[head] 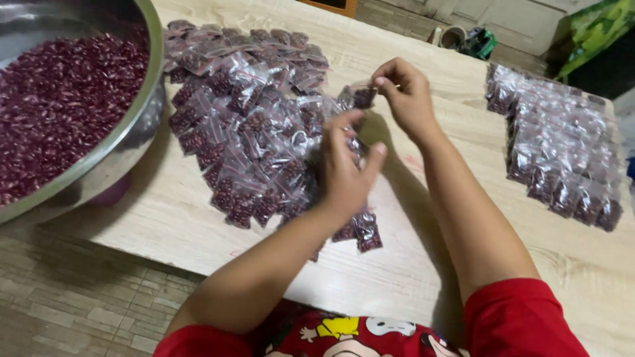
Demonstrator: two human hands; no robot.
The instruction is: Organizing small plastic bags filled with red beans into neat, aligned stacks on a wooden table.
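The right hand [405,92] pinches a small clear plastic packet of dark red beans [360,97] above the pale wooden table [423,264], the left hand [344,168] half-curled on the loose heap of bean packets [245,125] — a slack pinch could drop it, spilling beans.

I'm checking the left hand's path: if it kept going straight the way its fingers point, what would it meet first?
Probably the small bag pinched by the right hand: the left hand points up and away over the bag pile. Depth is unclear, so it might pass beneath it.
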